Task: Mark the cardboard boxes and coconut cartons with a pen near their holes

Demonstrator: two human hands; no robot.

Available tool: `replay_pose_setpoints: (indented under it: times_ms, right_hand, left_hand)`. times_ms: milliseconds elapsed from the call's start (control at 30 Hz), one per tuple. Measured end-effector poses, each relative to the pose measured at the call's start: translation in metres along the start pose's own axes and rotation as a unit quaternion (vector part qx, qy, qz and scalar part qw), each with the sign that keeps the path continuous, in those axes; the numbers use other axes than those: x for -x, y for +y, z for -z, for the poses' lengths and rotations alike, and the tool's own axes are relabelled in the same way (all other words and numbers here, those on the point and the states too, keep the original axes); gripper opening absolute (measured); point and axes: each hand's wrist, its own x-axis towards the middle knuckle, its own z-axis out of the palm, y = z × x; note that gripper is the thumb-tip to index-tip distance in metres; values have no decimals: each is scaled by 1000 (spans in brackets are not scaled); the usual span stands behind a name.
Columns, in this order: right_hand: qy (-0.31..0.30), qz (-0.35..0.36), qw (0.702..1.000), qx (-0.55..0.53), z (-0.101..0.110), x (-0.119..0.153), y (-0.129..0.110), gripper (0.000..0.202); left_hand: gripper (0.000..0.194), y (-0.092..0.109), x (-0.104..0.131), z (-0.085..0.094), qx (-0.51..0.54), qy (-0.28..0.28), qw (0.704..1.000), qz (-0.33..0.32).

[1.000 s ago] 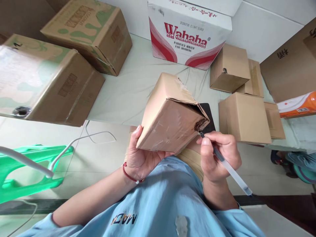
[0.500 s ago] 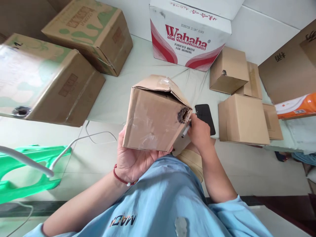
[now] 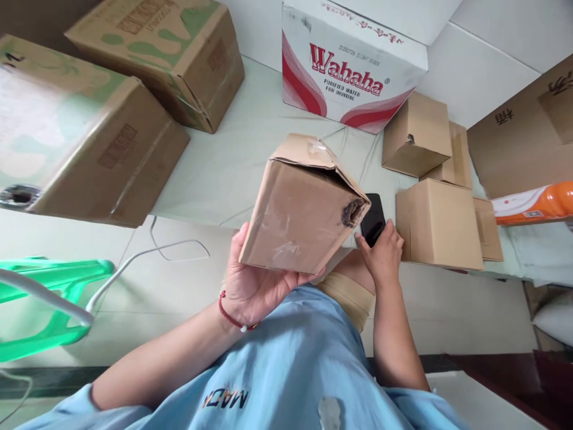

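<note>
My left hand (image 3: 262,283) holds a small cardboard box (image 3: 299,218) from below, its fingers under the bottom and the thumb up the left side. The box is tilted in front of my body. Its top flap gapes a little, and a ragged hole with blackened edges (image 3: 352,211) sits at its right corner. To the right of it, my right hand (image 3: 382,251) grips the near end of a black phone (image 3: 372,220) at the table's edge, thumb on one side and fingers on the other.
Two larger printed cartons (image 3: 138,149) stand at left on the cloth-covered table (image 3: 255,101). A white-and-red water carton (image 3: 349,71) is at the back. Several plain boxes (image 3: 441,224) stand at right, near an orange packet (image 3: 532,203). A green plastic stool (image 3: 54,310) and white cable (image 3: 134,257) are lower left.
My right hand has left the box's corner, where it held a pen-like stick, and closed on the phone. That stick is out of sight now. The held box has shifted slightly right.
</note>
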Motion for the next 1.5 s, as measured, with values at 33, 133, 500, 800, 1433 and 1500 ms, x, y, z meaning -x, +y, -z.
replay_pose_setpoints:
  times_ms: [33,133,500,800,1433,1500]
  right_hand:
    - [-2,-3,1000,5,-3,2,1,94]
    - [21,-30,999,11,-8,-2,-5,87]
    - [-35,-85,996,15,9,-21,-11,79]
    - [52,-98,947,-303,48,29,1,68]
    - [188,117,892,-395,85,91,-116,80]
    - [190,117,894,-389,86,92,-115,80]
  left_hand:
    - [73,-1,-3,-1,-1,-6,1000,5]
    - [67,-4,-10,-4,-9,-19,1000,11]
    - [54,-2,-2,-5,6,-37,999,-28]
    - [49,-13,-19,-17,19,-38,998,-51]
    - [50,-34,-31,-22,-3,-8,991,-134]
    - [50,-34,-31,-21,-8,-6,991,-132]
